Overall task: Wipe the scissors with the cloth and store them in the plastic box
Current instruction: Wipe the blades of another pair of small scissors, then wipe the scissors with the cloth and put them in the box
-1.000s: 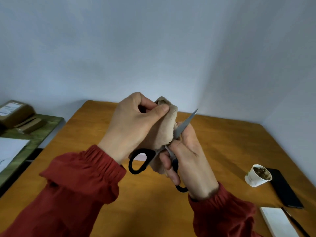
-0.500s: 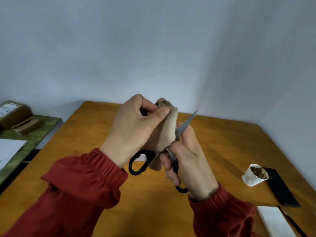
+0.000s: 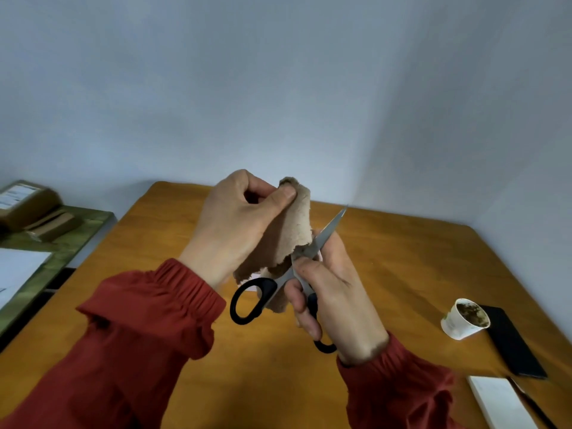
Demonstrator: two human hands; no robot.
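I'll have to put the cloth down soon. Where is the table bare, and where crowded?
Bare wood runs along the far edge of the table, beyond the scissors, and on its left side beside the left sleeve. The near right corner is crowded: paper cup, black flat device, white pad.

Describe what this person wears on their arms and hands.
Both arms are in long rust-red sleeves, the left sleeve and right sleeve, each ending in a gathered elastic cuff at the wrist. The left hand and right hand are bare: no gloves or rings show.
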